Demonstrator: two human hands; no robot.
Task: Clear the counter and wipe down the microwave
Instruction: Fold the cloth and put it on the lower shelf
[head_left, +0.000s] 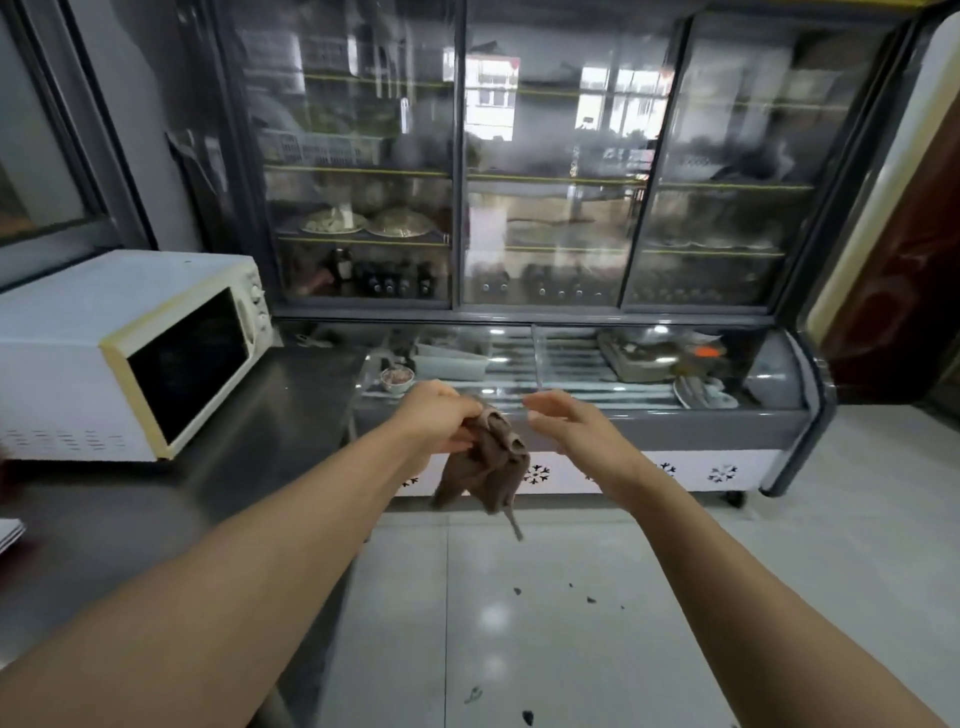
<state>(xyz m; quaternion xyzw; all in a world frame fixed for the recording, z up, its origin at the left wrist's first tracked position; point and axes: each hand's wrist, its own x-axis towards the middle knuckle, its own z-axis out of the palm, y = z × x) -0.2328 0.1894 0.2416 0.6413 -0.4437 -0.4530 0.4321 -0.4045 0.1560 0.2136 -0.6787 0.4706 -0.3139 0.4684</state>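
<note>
**Cloth bunched in one hand, microwave not yet reached**

A brown cleaning cloth (485, 462) is gripped at its top by the left hand (434, 415), whose fingers are curled round the gathered fabric just left of the frame's centre. The rest of the cloth hangs down in loose folds, with a thin strand trailing from its lower edge over the floor. The right hand (563, 423) is held just beside the cloth, right of centre, with fingers relaxed and spread and nothing held in them; whether its fingertips touch the fabric cannot be settled, since the frame is blurred there.

The white microwave (130, 353) stands at the left of the frame on a steel counter (291, 395), well apart from both hands, with its door closed. A small bowl (397, 378) can be seen in the glass-topped display chiller (597, 410) behind the hands.

Several risks are judged from here. The cloth is held only by a bunch at the top, so it could slip and drop onto the tiled floor (519, 623), where dark specks lie, and dirt would then be carried to the microwave. If wiping is done with a crumpled wad, only streaks may be left. The trailing strand could snag on the microwave's control knobs (256, 304).
</note>
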